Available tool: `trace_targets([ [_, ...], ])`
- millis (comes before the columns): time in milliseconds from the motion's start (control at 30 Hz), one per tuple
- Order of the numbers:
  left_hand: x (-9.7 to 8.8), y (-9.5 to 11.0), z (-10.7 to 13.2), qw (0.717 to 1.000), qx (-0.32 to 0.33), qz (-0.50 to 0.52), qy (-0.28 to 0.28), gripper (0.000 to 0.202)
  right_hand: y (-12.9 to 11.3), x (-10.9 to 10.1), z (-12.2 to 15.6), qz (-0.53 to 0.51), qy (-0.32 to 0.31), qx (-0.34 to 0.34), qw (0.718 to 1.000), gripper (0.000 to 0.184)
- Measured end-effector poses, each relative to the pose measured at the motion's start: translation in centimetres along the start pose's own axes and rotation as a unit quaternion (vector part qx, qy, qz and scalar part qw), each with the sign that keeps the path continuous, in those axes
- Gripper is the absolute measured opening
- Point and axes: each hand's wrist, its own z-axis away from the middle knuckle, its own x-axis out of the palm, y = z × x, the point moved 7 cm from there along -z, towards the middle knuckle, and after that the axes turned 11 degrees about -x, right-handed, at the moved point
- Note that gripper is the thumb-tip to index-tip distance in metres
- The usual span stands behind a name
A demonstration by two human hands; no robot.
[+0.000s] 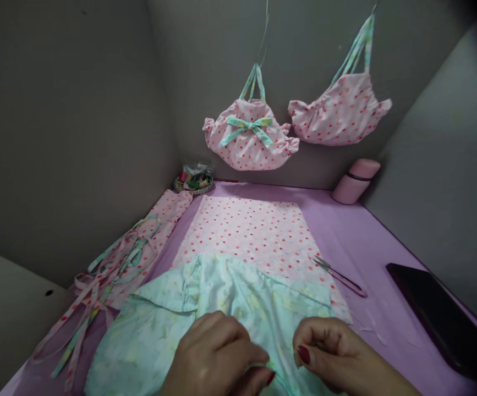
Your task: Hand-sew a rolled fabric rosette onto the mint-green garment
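A mint-green cloth [147, 341] with pale yellow patches lies gathered in soft folds at the front of the table. My left hand [215, 352] is closed on it, thumb and forefinger pinching a fold at the bottom centre. To the right of that fold, my right hand [333, 349] is curled with thumb and fingertips together; whatever is between them is too small to make out. Under the mint cloth's far edge spreads a flat pink fabric with red dots [255, 228]. A pair of small scissors or thread snips [341, 278] rests at its right edge.
Pink dotted fabric and narrow straps [126, 258] are piled at the left. A small basket of thread spools [195, 184] stands at the back, a pink bottle [356, 181] at back right. A black phone-like slab [436, 313] lies right. Two dotted pouches [252, 148] [337, 113] hang above.
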Motion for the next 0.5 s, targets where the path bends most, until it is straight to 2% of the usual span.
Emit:
trace_targets([
  [33, -0.1, 0.7, 0.0, 0.992, 0.070, -0.092, 0.053, 0.015, -0.2, 0.1, 0.0, 0.004, -0.001, -0.008, 1.000, 0.045],
  [67, 0.2, 1.0, 0.0, 0.978, 0.112, -0.155, 0.087, 0.017, -0.4, 0.2, 0.0, 0.008, -0.002, -0.015, 1.000, 0.045],
  [133, 0.9, 1.2, 0.1, 0.957, 0.141, -0.220, 0.122, 0.017, -0.6, 0.3, 0.0, 0.014, 0.000, -0.022, 1.000, 0.045],
  [233, 1.6, 0.9, -0.2, 0.959, 0.121, -0.230, 0.112, 0.009, -0.5, 0.5, -0.1, 0.014, -0.019, -0.023, 0.999, 0.046],
  [300, 1.8, 0.7, -0.4, 0.970, 0.103, -0.208, 0.075, 0.011, -0.4, 0.6, -0.2, 0.016, -0.030, -0.023, 0.999, 0.047],
  [367, 2.1, 0.1, -0.7, 0.988, 0.062, -0.138, 0.011, 0.017, -0.2, 0.3, -0.4, 0.021, -0.019, -0.024, 0.999, 0.045],
  [433, 2.4, -1.1, -0.9, 0.998, -0.034, -0.010, -0.051, 0.023, -0.1, 0.3, -0.5, 0.026, -0.006, -0.031, 0.999, 0.043],
  [500, 3.2, -2.9, -0.8, 0.971, -0.164, 0.146, -0.091, 0.031, 0.2, 0.6, -0.5, 0.040, -0.002, -0.041, 0.998, 0.041],
])
